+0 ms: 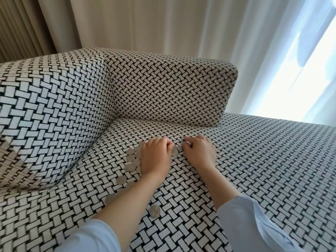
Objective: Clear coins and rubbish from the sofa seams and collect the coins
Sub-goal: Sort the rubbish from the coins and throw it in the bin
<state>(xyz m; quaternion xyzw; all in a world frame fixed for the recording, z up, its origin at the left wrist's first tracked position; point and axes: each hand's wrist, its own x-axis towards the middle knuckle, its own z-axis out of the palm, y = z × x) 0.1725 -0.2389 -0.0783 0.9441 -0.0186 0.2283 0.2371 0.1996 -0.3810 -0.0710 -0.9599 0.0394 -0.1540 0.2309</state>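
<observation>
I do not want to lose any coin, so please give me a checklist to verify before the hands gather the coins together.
1. Coins out on the seat: ok, a cluster of coins lies beside the left hand.
2. All coins in one pile: not ok, a lone coin lies apart, near the left forearm.
3. Right hand at the middle coins: ok.
4. Either hand already holding a coin: cannot tell, curled fingers hide it.
5. Seam free of rubbish: cannot tell, its depth is hidden.

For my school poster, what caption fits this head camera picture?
A left hand and right hand rest among silver coins on a black-and-white woven sofa seat.
</observation>
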